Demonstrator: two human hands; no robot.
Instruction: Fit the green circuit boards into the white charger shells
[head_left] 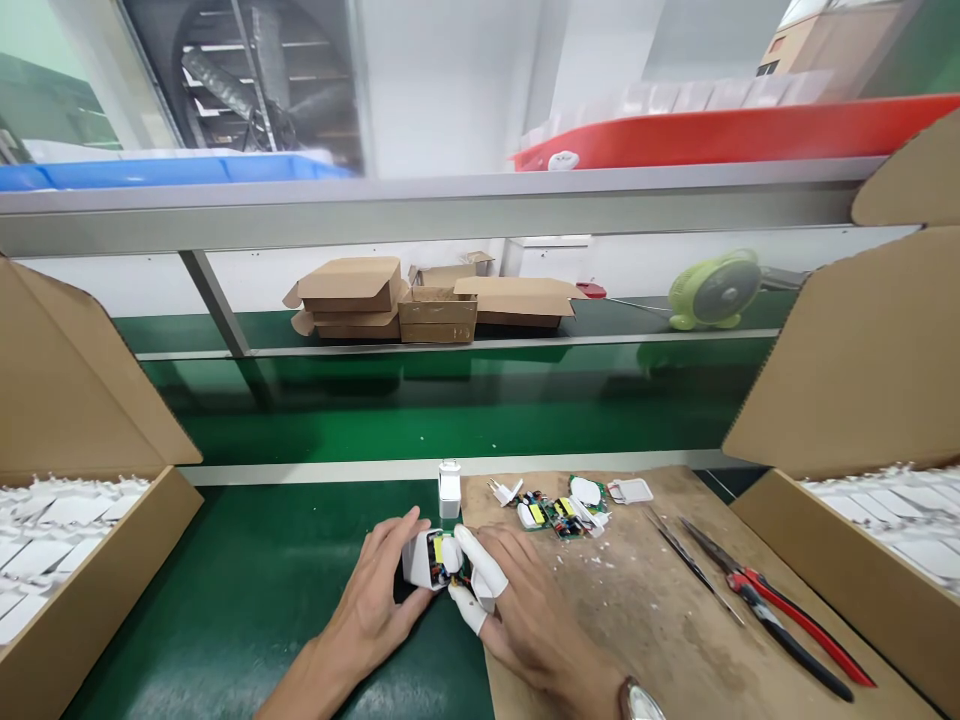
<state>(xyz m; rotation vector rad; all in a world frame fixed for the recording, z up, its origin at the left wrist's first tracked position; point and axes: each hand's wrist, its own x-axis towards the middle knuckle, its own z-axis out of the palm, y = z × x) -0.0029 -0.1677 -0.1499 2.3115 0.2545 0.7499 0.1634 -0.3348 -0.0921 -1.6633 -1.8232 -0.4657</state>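
My left hand [373, 592] is closed around a white plastic charger housing [417, 563], its open end facing right. A circuit board [440, 553] with yellow and white parts shows at that opening. My right hand [529, 598], wearing white finger cots on thumb and forefinger, pinches the right end of the board, where a white piece [484, 590] is partly hidden by the fingers. Just beyond both hands a white charger [449, 492] stands upright. Right of it lie loose circuit boards [562, 515], a small white plug piece [505, 492] and a white cover [631, 491].
Red-handled long-nose pliers [776, 605] and a thin pointed tool [694, 565] lie on the brown board [622, 630]. Open cartons of white parts flank me, left [127, 560] and right [840, 535]. Beyond the green belt [450, 430] are cardboard boxes [439, 315] and a green fan [716, 290].
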